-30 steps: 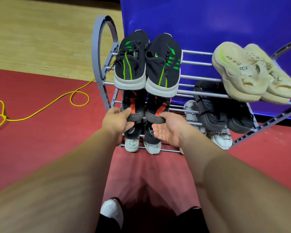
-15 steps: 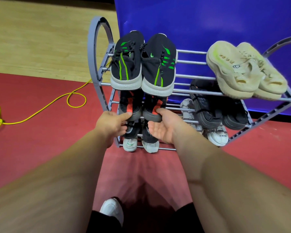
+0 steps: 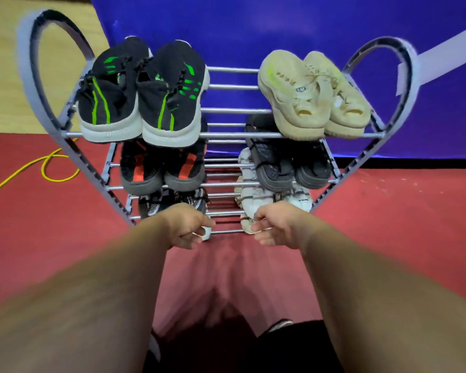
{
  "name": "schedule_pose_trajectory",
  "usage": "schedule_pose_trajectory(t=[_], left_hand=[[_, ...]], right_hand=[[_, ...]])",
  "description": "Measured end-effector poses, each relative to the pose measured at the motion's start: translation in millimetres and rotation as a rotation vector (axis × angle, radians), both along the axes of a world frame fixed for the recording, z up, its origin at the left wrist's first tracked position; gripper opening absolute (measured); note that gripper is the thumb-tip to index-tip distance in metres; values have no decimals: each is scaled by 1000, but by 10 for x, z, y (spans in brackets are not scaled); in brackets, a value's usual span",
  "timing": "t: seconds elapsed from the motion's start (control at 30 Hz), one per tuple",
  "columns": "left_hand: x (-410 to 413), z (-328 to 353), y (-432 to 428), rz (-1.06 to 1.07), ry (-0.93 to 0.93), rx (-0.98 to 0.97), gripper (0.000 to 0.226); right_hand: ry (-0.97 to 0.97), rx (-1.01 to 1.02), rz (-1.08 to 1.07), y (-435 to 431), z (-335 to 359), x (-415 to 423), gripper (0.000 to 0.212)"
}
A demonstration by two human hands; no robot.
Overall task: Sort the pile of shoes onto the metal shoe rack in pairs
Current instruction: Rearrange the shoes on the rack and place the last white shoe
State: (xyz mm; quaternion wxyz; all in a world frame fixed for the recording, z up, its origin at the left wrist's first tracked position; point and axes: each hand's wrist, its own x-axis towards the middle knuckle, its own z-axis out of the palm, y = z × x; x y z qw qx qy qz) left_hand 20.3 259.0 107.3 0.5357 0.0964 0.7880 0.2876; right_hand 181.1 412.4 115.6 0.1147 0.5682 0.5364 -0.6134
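Head view: both bare forearms stretch forward and down to the lowest tier of the grey metal tube shoe rack (image 3: pixel 232 111). The left hand (image 3: pixel 189 227) has its fingers curled at the white toe of the black-and-white mesh sneakers (image 3: pixel 156 204). The right hand (image 3: pixel 277 227) curls at the toe of the white lace-up sneakers (image 3: pixel 253 195). Blur hides whether either hand grips or only touches.

The top tier carries black knit sneakers with green stripes (image 3: pixel 143 95) on the left and cream foam clogs (image 3: pixel 312 95) on the right. The middle tier carries black sneakers with orange patches (image 3: pixel 159 168) on the left and plain black chunky shoes (image 3: pixel 288 165) on the right.

The rack stands on a red floor (image 3: pixel 65 224) before a blue wall panel (image 3: pixel 253 28). A yellow cable (image 3: pixel 46 168) loops on the left, and pale wooden flooring (image 3: pixel 0 76) lies beyond it.
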Motion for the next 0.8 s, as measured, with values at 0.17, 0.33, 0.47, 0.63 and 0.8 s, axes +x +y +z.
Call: schedule_pose_trajectory(t=[0.17, 0.33, 0.47, 0.63, 0.8], left_hand=[[498, -325, 712, 127, -93, 61, 27], [803, -657, 1195, 360, -184, 103, 29], [961, -796, 1390, 509, -322, 141, 23], [837, -1118, 1528, 705, -458, 202, 64], [902, -996, 1561, 726, -475, 238, 24]], right_hand=[[35, -30, -247, 449, -102, 505, 16], [90, 0, -482, 710, -243, 805, 24], [98, -35, -563, 774, -375, 790, 17], [95, -59, -584, 820, -518, 690, 18], [85, -87, -555, 844, -557, 610, 19]])
